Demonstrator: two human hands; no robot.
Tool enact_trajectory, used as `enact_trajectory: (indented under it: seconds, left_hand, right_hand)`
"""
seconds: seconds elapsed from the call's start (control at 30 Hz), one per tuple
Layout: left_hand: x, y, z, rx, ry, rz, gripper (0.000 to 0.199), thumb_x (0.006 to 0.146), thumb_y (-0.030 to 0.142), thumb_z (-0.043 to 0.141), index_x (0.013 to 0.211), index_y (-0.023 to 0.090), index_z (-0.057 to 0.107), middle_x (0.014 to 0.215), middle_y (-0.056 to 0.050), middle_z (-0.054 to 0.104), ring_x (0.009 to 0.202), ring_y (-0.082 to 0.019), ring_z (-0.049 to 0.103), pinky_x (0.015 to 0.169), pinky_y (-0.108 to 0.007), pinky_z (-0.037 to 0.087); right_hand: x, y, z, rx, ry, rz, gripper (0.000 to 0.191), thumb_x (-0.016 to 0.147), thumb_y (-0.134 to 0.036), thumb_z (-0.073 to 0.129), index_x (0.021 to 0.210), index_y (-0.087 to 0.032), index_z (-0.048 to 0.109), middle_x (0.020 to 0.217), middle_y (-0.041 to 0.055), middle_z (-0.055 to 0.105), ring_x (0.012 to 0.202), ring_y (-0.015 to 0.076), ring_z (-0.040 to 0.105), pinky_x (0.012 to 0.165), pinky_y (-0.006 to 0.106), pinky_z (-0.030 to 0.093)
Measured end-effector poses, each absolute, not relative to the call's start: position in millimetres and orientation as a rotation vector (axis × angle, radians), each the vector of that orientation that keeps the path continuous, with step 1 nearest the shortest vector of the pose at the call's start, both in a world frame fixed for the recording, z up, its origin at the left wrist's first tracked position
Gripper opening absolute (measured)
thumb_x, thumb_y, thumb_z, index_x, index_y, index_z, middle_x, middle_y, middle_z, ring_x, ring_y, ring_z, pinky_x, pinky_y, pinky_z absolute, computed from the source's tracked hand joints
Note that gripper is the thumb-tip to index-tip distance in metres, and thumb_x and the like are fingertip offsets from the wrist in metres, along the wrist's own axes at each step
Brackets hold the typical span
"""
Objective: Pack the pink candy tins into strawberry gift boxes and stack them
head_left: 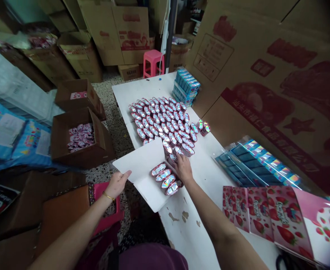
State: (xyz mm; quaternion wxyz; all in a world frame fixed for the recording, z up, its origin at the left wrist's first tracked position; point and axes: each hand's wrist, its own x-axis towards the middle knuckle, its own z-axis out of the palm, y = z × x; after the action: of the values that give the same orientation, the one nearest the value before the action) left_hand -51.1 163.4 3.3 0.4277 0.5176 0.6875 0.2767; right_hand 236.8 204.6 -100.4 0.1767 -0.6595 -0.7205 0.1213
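Observation:
My left hand (117, 185) pinches the left edge of a white, unfolded cardboard box blank (138, 163), its thumb on top. On the blank's right part stands a row of several small oval packs (163, 174) with shiny silver tops and red sides. My right hand (184, 169) reaches over the blank's far right edge, with its fingers closed around small packs of the same kind at the near end of a large group (161, 122). Exactly how many it grips is hidden by the fingers. The group stands closely packed on the white table (204, 168).
Blue packs (186, 86) are stacked at the table's far end; more in clear wrap (257, 161) lie right. Strawberry-printed cartons (262, 213) overlap at the near right. A large cardboard box (255, 75) walls the right side. Left are open boxes (82, 135); behind, a pink stool (153, 62).

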Motion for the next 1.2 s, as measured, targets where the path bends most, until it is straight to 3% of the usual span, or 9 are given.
enact_trajectory:
  seconds: [0.17, 0.4, 0.67, 0.8, 0.93, 1.07, 1.2]
  left_hand:
    - [-53, 162, -4, 1.263, 1.723, 0.705, 0.048, 0.064, 0.056, 0.051, 0.079, 0.014, 0.069, 0.095, -0.009, 0.069, 0.09, -0.027, 0.06, 0.085, -0.034, 0.044]
    - [-51, 168, 0, 1.288, 1.57, 0.693, 0.045, 0.067, 0.053, 0.052, 0.08, 0.014, 0.07, 0.087, -0.007, 0.07, 0.087, -0.027, 0.061, 0.082, -0.033, 0.045]
    - [-27, 207, -5, 1.352, 1.324, 0.702, 0.039, 0.069, 0.048, 0.053, 0.08, 0.013, 0.068, 0.078, -0.003, 0.07, 0.081, -0.022, 0.062, 0.075, -0.029, 0.047]
    - [-26, 209, -6, 1.293, 1.291, 0.742, 0.045, 0.068, 0.048, 0.053, 0.089, 0.011, 0.066, 0.083, -0.005, 0.069, 0.082, -0.021, 0.061, 0.072, -0.029, 0.048]
    - [-29, 204, -3, 1.356, 1.31, 0.745, 0.045, 0.069, 0.049, 0.052, 0.087, 0.011, 0.066, 0.089, -0.006, 0.069, 0.085, -0.022, 0.06, 0.078, -0.031, 0.046]
    - [-30, 202, -2, 1.372, 1.359, 0.71, 0.042, 0.068, 0.047, 0.052, 0.083, 0.011, 0.067, 0.087, -0.006, 0.069, 0.086, -0.022, 0.06, 0.08, -0.032, 0.046]
    - [-29, 202, -2, 1.377, 1.398, 0.722, 0.041, 0.069, 0.045, 0.051, 0.082, 0.009, 0.067, 0.085, -0.005, 0.069, 0.085, -0.022, 0.061, 0.08, -0.033, 0.046]
  right_hand:
    - [247, 234, -112, -1.892, -2.242, 0.239, 0.085, 0.068, -0.056, 0.057, 0.135, -0.013, 0.024, 0.139, 0.0157, 0.025, 0.123, 0.0339, 0.023, 0.094, 0.047, 0.029]
    - [264, 193, -120, -1.906, -2.34, 0.228, 0.064, 0.078, -0.04, 0.047, 0.134, -0.016, 0.027, 0.131, 0.0142, 0.037, 0.109, 0.0303, 0.037, 0.084, 0.044, 0.038]
    - [329, 96, -109, -2.058, -1.878, 0.235, 0.066, 0.075, -0.047, 0.048, 0.131, -0.017, 0.031, 0.116, 0.0155, 0.043, 0.101, 0.0301, 0.043, 0.083, 0.047, 0.041]
    - [300, 104, -52, -1.649, -2.092, 0.332, 0.071, 0.077, -0.044, 0.048, 0.138, -0.023, 0.017, 0.128, 0.0142, 0.033, 0.114, 0.0296, 0.037, 0.089, 0.045, 0.039]
    - [225, 145, -15, -0.952, -2.613, 0.554, 0.069, 0.077, -0.038, 0.051, 0.137, -0.022, 0.021, 0.133, 0.0129, 0.03, 0.116, 0.0278, 0.034, 0.093, 0.042, 0.036]
    - [168, 183, -29, -0.764, -2.871, 0.547, 0.068, 0.073, -0.033, 0.057, 0.134, -0.02, 0.031, 0.129, 0.0145, 0.035, 0.112, 0.0275, 0.035, 0.089, 0.043, 0.036]
    - [150, 195, -51, -0.72, -2.98, 0.486, 0.075, 0.069, -0.036, 0.063, 0.134, -0.023, 0.029, 0.131, 0.0137, 0.035, 0.113, 0.0283, 0.034, 0.087, 0.042, 0.036]
